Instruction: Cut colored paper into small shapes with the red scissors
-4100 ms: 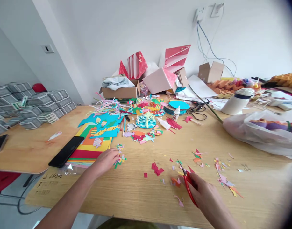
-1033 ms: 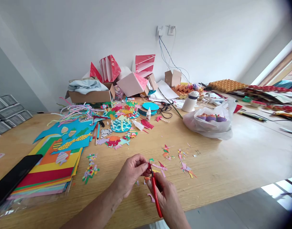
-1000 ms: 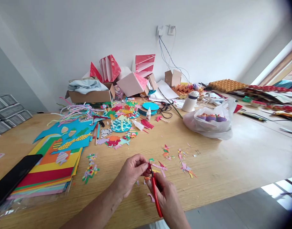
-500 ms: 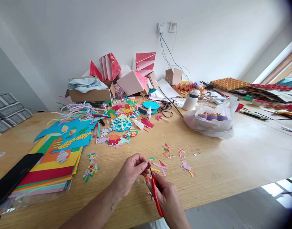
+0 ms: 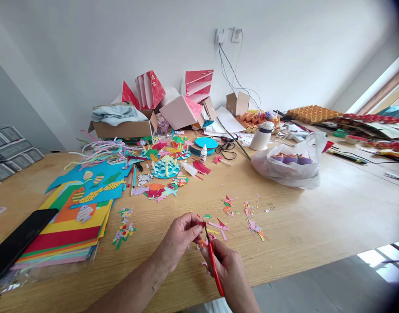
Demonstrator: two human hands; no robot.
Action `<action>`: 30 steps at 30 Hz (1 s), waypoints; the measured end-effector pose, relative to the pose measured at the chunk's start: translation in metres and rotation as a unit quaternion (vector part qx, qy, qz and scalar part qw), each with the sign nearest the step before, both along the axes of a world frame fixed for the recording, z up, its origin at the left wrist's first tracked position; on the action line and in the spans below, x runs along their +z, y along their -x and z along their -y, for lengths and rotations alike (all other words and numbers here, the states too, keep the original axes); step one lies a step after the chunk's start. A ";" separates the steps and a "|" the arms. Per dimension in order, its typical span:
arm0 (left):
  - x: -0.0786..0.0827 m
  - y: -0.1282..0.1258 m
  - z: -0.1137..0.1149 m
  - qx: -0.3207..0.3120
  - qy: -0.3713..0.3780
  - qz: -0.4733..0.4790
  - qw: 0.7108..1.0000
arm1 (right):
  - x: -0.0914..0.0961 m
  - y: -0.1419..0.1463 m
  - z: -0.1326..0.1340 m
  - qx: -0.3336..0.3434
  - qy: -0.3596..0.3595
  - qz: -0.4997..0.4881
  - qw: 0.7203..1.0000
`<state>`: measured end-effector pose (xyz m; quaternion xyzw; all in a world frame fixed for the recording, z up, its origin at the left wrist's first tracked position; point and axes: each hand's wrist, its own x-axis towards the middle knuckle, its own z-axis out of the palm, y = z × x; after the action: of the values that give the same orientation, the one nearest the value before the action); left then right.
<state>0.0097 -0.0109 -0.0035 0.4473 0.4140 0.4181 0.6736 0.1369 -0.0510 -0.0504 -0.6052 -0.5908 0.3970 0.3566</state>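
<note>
Near the table's front edge, my left hand (image 5: 185, 232) pinches a small piece of red paper (image 5: 202, 224) between thumb and fingers. My right hand (image 5: 226, 265) is wrapped round a pair of scissors with red handles (image 5: 215, 269). The dark blades point up and away, with their tips at the red paper. Whether the blades are apart is too small to tell. Beneath and just beyond my hands lie coloured paper scraps (image 5: 222, 226), pink, red and green among them.
Coloured paper sheets (image 5: 62, 234) and a black phone (image 5: 19, 243) lie at the left. Paper fish (image 5: 155, 191), a glue bottle (image 5: 203, 154) and blue discs (image 5: 206, 143) are farther back. A plastic bag (image 5: 290, 171) with purple items sits at the right.
Slightly more of the red paper shows at my left fingertips. Both hands have stayed in nearly the same place, with my left hand a touch lower in view.
</note>
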 end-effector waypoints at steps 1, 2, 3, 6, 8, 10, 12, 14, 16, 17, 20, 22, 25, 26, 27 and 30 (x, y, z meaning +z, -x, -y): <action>0.000 0.000 0.000 0.006 0.002 -0.003 1.000 | 0.000 0.000 0.000 0.001 0.001 0.003 1.000; 0.001 0.000 -0.001 0.012 0.003 -0.005 1.000 | -0.001 0.000 0.000 0.003 0.001 0.006 1.000; 0.002 0.000 -0.001 0.016 0.005 -0.006 1.000 | -0.001 -0.001 0.001 0.005 0.001 0.008 1.000; 0.005 0.000 -0.001 0.022 0.013 -0.004 1.000 | -0.002 -0.002 0.001 0.011 0.001 0.014 1.000; 0.006 0.000 -0.001 0.023 0.015 0.000 1.000 | -0.002 -0.002 0.001 0.014 0.003 0.018 1.000; 0.006 -0.001 0.000 0.025 0.015 0.005 1.000 | -0.002 -0.002 0.001 0.015 0.006 0.020 1.000; 0.006 -0.001 0.000 0.028 0.018 0.007 0.999 | -0.001 -0.002 0.001 0.013 0.009 0.020 1.000; 0.006 -0.001 0.000 0.030 0.022 0.008 0.999 | -0.001 -0.002 0.001 0.011 0.008 0.019 1.000; 0.006 -0.002 0.000 0.032 0.024 0.008 0.999 | -0.001 -0.003 0.002 0.008 0.006 0.021 1.000; 0.005 -0.002 -0.001 0.031 0.023 0.007 0.999 | -0.001 -0.003 0.002 0.006 0.005 0.022 1.000; 0.004 -0.003 -0.002 0.032 0.019 0.008 0.999 | -0.004 -0.003 0.002 0.007 0.007 0.024 1.000; 0.002 -0.003 -0.003 0.031 0.018 0.009 0.999 | -0.007 -0.003 0.002 0.008 0.012 0.025 1.000; 0.000 -0.004 -0.002 0.028 0.018 0.021 0.999 | -0.009 -0.004 0.002 0.002 0.019 0.020 1.000; 0.000 -0.004 -0.001 0.025 0.018 0.026 0.999 | -0.009 -0.004 0.002 0.000 0.018 0.017 1.000; 0.000 -0.005 0.000 0.022 0.018 0.029 0.999 | -0.009 -0.004 0.002 -0.001 0.018 0.014 1.000; -0.001 -0.007 0.001 0.020 0.013 0.016 1.000 | -0.007 -0.005 0.003 0.003 0.023 0.007 1.000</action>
<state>0.0168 -0.0120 -0.0046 0.4230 0.4174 0.4333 0.6776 0.1417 -0.0540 -0.0578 -0.6144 -0.5858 0.4073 0.3368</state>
